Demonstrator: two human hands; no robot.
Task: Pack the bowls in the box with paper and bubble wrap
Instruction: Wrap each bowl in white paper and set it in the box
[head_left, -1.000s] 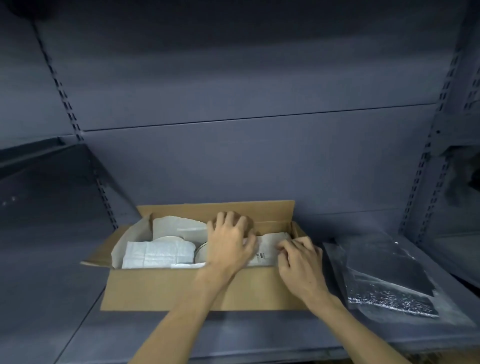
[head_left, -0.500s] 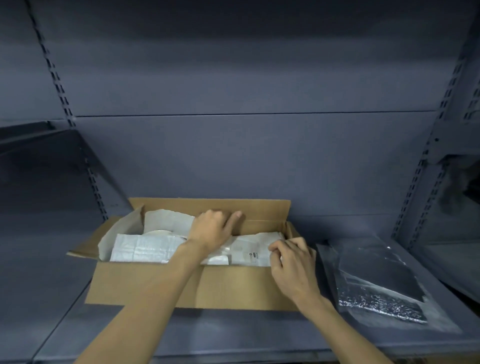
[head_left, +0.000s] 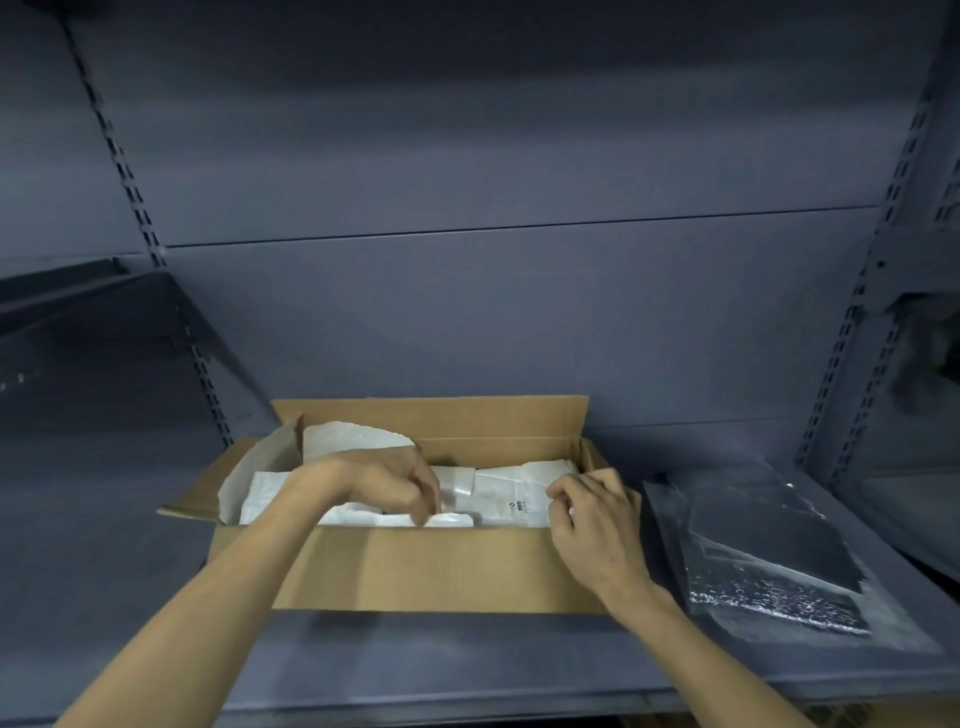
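Note:
An open cardboard box (head_left: 415, 566) stands on the shelf, filled with white paper (head_left: 358, 439) and white wrapped bundles (head_left: 511, 488). The bowls themselves are hidden under the wrapping. My left hand (head_left: 389, 480) reaches into the box's middle, its fingers curled down and pinching a white sheet edge (head_left: 449, 518) near the front wall. My right hand (head_left: 592, 514) sits at the box's right front corner, fingers curled on the edge of the white wrapping there.
A stack of bubble wrap sheets (head_left: 769, 566) lies on the grey shelf (head_left: 467, 660) to the right of the box. Slotted uprights (head_left: 852, 332) and the back panel close in the shelf. Another shelf (head_left: 78, 332) slopes at left.
My left hand has come from the back of the box toward its front wall and curled its fingers onto a white sheet. My right hand stayed at the right corner.

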